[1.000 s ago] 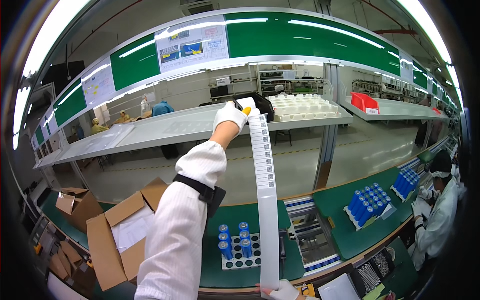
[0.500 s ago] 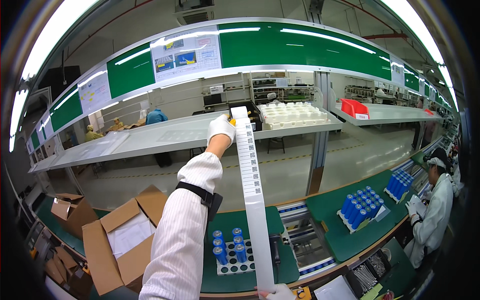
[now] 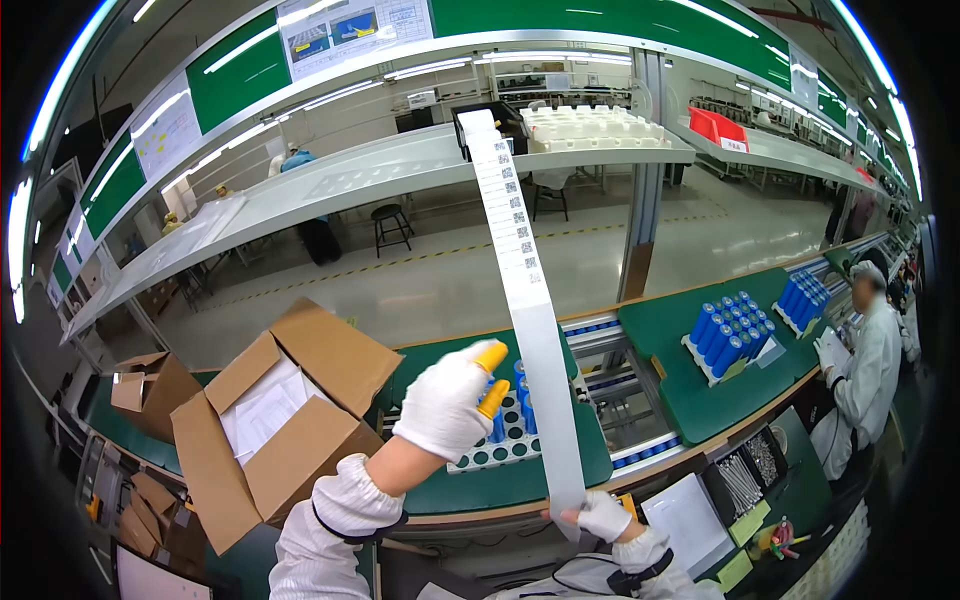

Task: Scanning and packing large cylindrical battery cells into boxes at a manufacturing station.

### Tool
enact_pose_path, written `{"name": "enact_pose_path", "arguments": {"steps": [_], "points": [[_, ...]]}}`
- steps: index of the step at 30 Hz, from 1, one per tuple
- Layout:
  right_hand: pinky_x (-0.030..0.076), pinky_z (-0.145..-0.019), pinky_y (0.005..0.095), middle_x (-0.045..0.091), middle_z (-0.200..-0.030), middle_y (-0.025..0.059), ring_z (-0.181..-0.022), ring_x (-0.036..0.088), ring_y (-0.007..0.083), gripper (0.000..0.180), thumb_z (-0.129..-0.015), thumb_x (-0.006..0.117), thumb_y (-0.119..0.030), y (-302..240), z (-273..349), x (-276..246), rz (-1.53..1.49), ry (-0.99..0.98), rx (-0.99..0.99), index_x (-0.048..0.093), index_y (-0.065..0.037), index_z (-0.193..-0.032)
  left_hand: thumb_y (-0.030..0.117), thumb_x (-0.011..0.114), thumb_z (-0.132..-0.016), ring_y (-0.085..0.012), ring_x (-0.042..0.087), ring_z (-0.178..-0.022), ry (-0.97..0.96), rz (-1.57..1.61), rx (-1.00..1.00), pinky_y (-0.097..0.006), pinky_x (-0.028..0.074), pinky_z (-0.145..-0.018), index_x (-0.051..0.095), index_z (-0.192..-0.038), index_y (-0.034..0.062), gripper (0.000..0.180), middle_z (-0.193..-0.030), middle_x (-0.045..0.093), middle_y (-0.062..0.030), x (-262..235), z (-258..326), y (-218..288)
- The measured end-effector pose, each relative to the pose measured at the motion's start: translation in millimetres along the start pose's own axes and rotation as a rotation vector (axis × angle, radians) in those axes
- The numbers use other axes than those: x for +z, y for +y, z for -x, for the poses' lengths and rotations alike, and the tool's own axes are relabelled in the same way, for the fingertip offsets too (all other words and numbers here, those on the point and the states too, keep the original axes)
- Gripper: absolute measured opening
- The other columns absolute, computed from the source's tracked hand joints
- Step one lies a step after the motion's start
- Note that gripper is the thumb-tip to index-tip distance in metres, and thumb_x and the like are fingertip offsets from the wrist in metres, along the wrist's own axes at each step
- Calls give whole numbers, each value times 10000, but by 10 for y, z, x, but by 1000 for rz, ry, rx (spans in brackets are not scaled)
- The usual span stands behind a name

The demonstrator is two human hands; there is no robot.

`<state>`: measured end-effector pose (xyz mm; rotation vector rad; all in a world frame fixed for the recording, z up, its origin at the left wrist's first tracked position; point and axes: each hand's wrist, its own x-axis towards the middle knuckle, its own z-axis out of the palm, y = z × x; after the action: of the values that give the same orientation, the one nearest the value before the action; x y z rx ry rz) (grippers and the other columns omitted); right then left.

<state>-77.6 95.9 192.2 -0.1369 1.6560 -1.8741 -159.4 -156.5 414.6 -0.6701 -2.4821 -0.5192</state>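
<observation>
Head view: stretching the strip [image 3: 538, 340] seemed the step; it ran from the bin [image 3: 516, 142] to the pinching right hand [image 3: 605, 518], while the left hand [image 3: 443, 408] gaped near the cells [image 3: 520, 380]. Steady tension seemed called for next.

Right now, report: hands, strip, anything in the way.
Left hand empty, open. Right hand grips the strip by its lower end. Strip runs up to black bin. Left hand partly hides blue cylinders behind it.

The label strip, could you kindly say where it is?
In the head view, the label strip runs down the centre from the black bin on the shelf to the right hand, passing right of the left hand.
</observation>
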Motion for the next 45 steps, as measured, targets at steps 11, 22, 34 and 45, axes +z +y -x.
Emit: {"name": "enact_pose_path", "arguments": {"steps": [11, 22, 34, 45], "points": [[483, -939, 319, 609, -1226, 164, -1073, 627, 245, 664, -829, 720, -226, -2018, -1090, -297, 416, 630, -643, 433, 34, -1369, 108, 584, -843, -225, 584, -1071, -309, -515, 534, -358, 521, -830, 677, -1049, 137, 228, -1126, 640, -24, -60, -1280, 54], [482, -669, 254, 655, -812, 68, -722, 588, 110, 259, -857, 681, -171, -2208, -1453, -158, 346, 586, -576, 661, 53, -988, 231, 623, -864, -176, 544, -1138, -680, -825, 589, -607, 224, -1080, 702, -1066, 217, 218, -1062, 682, 34, 289, -1663, 71], [513, -627, 381, 646, -711, 168, -660, 644, 336, 273, -876, 639, -295, -2264, -1484, -21, 837, 878, -776, 676, -25, -856, 296, 711, -756, -206, 558, -1117, -806, -746, 400, -593, 318, -993, 719, -1005, 209, 264, -1028, 675, -2, 243, -1933, 129], [387, -419, 295, 547, -569, -3, -451, 494, 117, 88, -838, 710, -119, -1423, -672, 416, 688, 706, -1369, 652, -55, -824, 257, 692, -786, -256, 491, -1221, -326, -667, 584, -588, 297, -1044, 663, -1130, 140, 364, -1186, 611, -19, 18, -1487, -27]]}}
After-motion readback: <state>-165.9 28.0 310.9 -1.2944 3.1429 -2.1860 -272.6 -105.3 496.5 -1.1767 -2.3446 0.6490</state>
